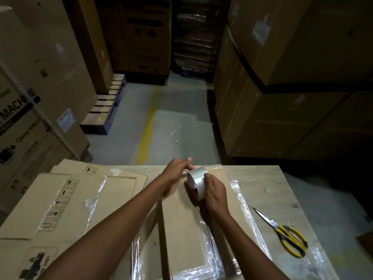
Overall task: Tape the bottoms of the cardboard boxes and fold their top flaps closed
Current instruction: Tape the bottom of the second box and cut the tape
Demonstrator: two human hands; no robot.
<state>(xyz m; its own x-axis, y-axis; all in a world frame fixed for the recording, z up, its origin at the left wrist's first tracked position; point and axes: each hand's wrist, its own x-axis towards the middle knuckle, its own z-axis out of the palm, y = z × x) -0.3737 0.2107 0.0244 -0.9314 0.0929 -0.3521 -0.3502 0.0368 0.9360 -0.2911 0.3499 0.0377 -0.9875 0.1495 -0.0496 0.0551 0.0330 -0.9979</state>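
A long cardboard box (181, 225) lies on the wooden table (260, 178) in front of me, with shiny clear tape along its edges. My right hand (215, 196) grips a roll of clear tape (196, 184) held on edge above the box's far end. My left hand (177, 171) sits just left of the roll, and its fingers pinch the loose tape end at the roll's top. Both forearms reach in from the bottom of the view.
Flattened cardboard boxes (60, 201) with printed symbols lie stacked on the table's left. Yellow-handled scissors (282, 233) rest at the right. Tall stacks of large cartons (292, 87) and pallets (105, 110) flank a concrete aisle with a yellow line (147, 130).
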